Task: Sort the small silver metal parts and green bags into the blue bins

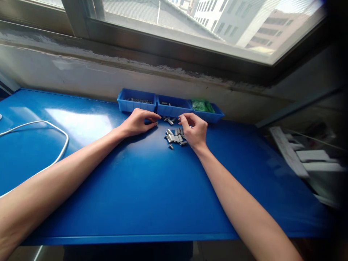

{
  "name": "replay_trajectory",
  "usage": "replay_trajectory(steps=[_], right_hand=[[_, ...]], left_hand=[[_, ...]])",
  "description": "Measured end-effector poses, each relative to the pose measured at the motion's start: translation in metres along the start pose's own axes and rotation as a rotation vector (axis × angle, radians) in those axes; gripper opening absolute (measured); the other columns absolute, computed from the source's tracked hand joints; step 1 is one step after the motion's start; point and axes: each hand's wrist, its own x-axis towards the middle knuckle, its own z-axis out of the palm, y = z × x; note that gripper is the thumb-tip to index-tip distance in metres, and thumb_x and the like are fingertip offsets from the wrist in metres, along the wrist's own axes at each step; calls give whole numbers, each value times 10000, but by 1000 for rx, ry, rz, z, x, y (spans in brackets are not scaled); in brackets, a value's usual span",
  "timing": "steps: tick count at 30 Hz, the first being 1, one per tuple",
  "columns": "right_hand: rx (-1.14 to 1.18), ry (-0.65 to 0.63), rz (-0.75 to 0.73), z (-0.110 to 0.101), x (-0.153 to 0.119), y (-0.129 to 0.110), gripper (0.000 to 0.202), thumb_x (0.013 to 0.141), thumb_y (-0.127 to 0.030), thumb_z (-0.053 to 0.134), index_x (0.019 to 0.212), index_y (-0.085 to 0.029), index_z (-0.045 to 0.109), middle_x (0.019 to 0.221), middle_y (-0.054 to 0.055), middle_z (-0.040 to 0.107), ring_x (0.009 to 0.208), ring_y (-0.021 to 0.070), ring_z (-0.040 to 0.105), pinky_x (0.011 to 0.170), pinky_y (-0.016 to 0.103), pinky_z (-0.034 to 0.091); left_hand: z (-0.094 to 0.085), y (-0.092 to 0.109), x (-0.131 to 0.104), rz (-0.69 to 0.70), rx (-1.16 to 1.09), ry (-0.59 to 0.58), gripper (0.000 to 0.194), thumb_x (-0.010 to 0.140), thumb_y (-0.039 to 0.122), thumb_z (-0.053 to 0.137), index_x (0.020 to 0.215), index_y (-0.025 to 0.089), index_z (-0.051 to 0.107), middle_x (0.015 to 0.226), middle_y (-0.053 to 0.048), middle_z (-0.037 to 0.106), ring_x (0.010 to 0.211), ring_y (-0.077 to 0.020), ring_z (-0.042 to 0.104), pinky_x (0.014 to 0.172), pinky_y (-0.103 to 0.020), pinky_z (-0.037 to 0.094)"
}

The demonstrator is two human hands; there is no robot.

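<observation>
Several small metal cylinders [176,137] lie in a cluster on the blue table, with a small screw-like piece [171,146] just in front of them. A few more metal pieces [169,120] lie behind, between my hands. My left hand [139,122] is left of the pieces, thumb and forefinger apart, with a tiny object at the thumb tip that is too small to name. At the right edge of the cluster is my right hand [195,129], its thumb and forefinger pinched together; whatever they hold is too small to make out.
Against the wall stand three joined blue bins: the left bin [136,105] holds small metal parts, the middle bin [174,108] a few pieces, the right one green bags [202,105]. A white cable [66,139] crosses the table's left side. White objects [312,156] sit beyond the right edge.
</observation>
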Motion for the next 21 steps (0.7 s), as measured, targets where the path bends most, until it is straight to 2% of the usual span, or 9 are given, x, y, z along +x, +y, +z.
replay_trajectory(steps=[4,8,12,18,21], right_hand=[[-5,-18,2,-1,0,-2,231,952,-398,627,885,-222,761,864,43,801,794,232,761,779,355,596],[-11,-48,9,-1,0,-1,241,953,-408,619,884,-224,757,861,41,802,791,231,759,770,353,595],[6,-46,5,0,0,-1,228,942,-400,637,869,-223,760,842,39,797,776,230,754,755,350,583],[22,-47,-6,0,0,-2,211,932,-384,649,856,-223,763,829,35,793,761,226,743,746,349,573],[28,-47,-3,0,0,-1,214,932,-385,648,851,-222,762,825,33,792,758,224,742,737,346,569]], left_hand=[[-1,1,0,-72,-75,-24,287,858,229,727,1109,127,822,1012,-74,833,867,-202,807,842,-257,643],[-2,0,1,-26,2,-55,270,877,231,700,1097,147,832,930,-60,830,793,-177,784,788,-249,616],[-2,0,2,5,30,-39,303,870,234,688,1128,152,825,880,-56,816,749,-162,754,746,-242,595],[-1,2,4,-57,-79,71,289,858,261,704,1091,135,820,942,-76,821,761,-167,763,740,-254,614],[-3,5,10,-131,-108,207,223,847,294,745,997,147,821,935,-66,824,753,-173,773,735,-260,623]])
